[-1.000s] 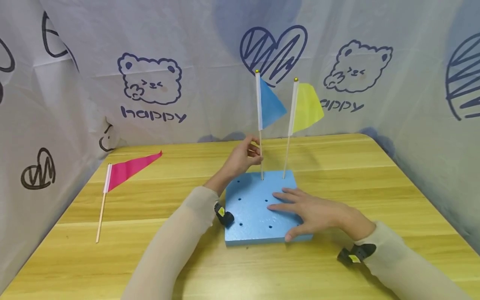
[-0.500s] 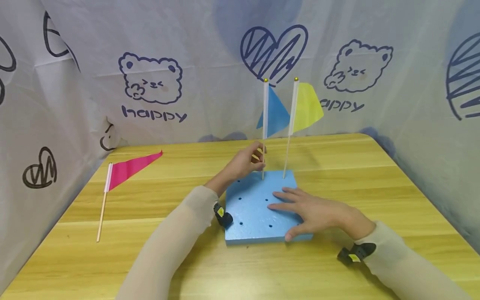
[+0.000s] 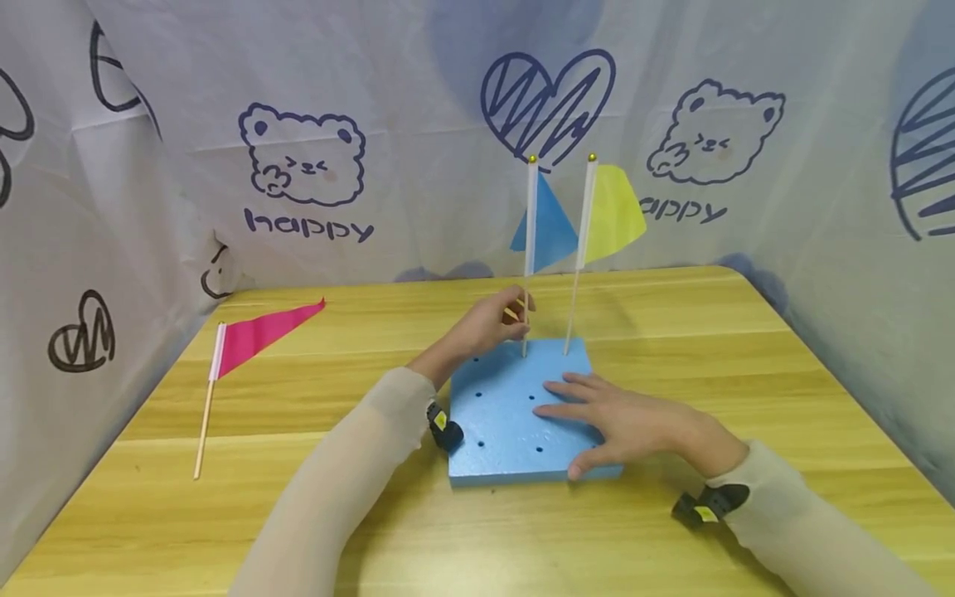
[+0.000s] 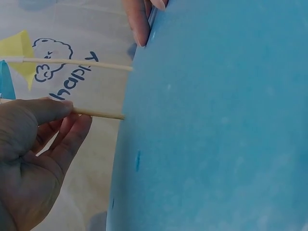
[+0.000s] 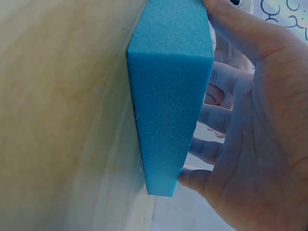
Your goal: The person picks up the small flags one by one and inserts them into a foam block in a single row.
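Note:
My left hand point(image 3: 488, 322) pinches the thin wooden stick of a blue flag point(image 3: 555, 228) between thumb and fingertips. The stick's lower end meets a blue foam board point(image 3: 500, 423) at the middle of its back row; in the left wrist view that stick point(image 4: 98, 114) reaches the board's surface. To its right a yellow flag point(image 3: 614, 215) stands in the board, leaning slightly right. My right hand point(image 3: 634, 423) rests on the board's right part with fingers spread, hiding some of it. In the right wrist view its fingertips touch the top face, above the thick foam edge point(image 5: 168, 106).
A pink pennant flag point(image 3: 261, 336) on a stick lies at the left of the wooden table point(image 3: 418, 531). Small holes dot the board. A white curtain point(image 3: 418, 124) printed with bears and hearts hangs behind and along the sides.
The blue flag has dropped lower and shifted slightly right, its cloth now showing on both sides of the pole. My left hand moved down and right with it; my right hand stayed put.

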### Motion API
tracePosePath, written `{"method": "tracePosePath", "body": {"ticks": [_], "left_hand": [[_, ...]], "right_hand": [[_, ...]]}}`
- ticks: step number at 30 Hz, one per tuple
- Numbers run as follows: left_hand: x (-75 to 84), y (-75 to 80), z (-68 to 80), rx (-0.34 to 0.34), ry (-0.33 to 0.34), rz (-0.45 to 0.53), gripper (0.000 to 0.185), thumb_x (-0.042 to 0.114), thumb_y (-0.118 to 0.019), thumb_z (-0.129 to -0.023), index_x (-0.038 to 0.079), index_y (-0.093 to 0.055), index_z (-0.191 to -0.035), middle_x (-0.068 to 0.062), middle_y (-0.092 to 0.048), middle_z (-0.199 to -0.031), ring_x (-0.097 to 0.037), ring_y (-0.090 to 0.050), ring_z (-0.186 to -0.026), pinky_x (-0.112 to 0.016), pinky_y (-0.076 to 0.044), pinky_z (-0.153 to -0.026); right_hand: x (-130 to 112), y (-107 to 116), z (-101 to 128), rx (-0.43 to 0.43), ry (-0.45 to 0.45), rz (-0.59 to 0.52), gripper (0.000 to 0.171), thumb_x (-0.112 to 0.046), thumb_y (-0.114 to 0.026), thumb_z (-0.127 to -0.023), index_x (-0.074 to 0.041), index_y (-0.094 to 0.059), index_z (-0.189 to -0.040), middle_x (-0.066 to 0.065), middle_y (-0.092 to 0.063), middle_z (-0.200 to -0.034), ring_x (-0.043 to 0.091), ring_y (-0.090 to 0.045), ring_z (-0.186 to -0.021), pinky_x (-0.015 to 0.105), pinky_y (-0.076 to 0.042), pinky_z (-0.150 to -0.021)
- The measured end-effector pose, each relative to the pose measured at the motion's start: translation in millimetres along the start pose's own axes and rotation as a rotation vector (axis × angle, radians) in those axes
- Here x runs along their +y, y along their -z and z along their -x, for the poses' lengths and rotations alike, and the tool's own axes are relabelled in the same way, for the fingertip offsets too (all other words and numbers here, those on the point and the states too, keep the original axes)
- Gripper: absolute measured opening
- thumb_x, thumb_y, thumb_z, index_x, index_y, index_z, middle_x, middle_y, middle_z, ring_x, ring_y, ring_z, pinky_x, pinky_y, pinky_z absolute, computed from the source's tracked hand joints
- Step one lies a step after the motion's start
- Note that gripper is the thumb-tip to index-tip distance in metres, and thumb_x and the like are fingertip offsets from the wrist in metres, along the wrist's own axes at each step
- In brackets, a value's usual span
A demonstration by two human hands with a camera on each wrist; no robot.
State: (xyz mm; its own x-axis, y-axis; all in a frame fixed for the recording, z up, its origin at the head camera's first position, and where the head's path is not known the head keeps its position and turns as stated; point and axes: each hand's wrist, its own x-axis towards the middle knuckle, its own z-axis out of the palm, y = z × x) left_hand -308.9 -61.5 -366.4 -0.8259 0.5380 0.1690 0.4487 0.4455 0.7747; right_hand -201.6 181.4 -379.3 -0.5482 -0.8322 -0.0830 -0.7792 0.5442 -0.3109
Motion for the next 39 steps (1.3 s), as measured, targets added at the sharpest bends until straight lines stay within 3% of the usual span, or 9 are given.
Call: {"method": "tracePosePath", "body": {"ticks": [10, 24, 39], "left_hand": [[0.5, 2.2, 1.1, -0.004, 0.031, 0.05, 0.028, 0.009, -0.064, -0.096, 0.011, -0.051, -0.121, -0.008, -0.057, -0.101, -0.019, -0.063, -0.092, -0.026, -0.056, -0.077], [4.2, 24.8, 12.4, 0.025, 0.045, 0.041, 0.038, 0.016, -0.068, -0.094, 0.01, -0.051, -0.127, -0.007, -0.058, -0.105, -0.021, -0.062, -0.098, -0.028, -0.056, -0.079], [-2.2, 48.9, 39.9, 0.049, 0.03, -0.029, 0.038, 0.022, -0.069, -0.093, 0.016, -0.051, -0.126, -0.005, -0.059, -0.106, -0.022, -0.06, -0.104, -0.033, -0.054, -0.084]], "right_hand": [[-1, 1, 1, -0.011, -0.01, -0.014, 0.084, -0.067, -0.063, -0.082, -0.025, -0.04, -0.151, 0.011, -0.025, -0.159, 0.042, -0.014, -0.145, 0.064, -0.021, -0.11], [-2, 2, 1, 0.004, 0.001, -0.011, 0.084, -0.065, -0.065, -0.082, -0.023, -0.041, -0.15, 0.012, -0.026, -0.158, 0.042, -0.016, -0.144, 0.064, -0.021, -0.11], [-2, 1, 1, -0.002, -0.007, -0.014, 0.084, -0.066, -0.064, -0.082, -0.025, -0.04, -0.151, 0.011, -0.025, -0.159, 0.042, -0.014, -0.145, 0.064, -0.021, -0.11]]}}
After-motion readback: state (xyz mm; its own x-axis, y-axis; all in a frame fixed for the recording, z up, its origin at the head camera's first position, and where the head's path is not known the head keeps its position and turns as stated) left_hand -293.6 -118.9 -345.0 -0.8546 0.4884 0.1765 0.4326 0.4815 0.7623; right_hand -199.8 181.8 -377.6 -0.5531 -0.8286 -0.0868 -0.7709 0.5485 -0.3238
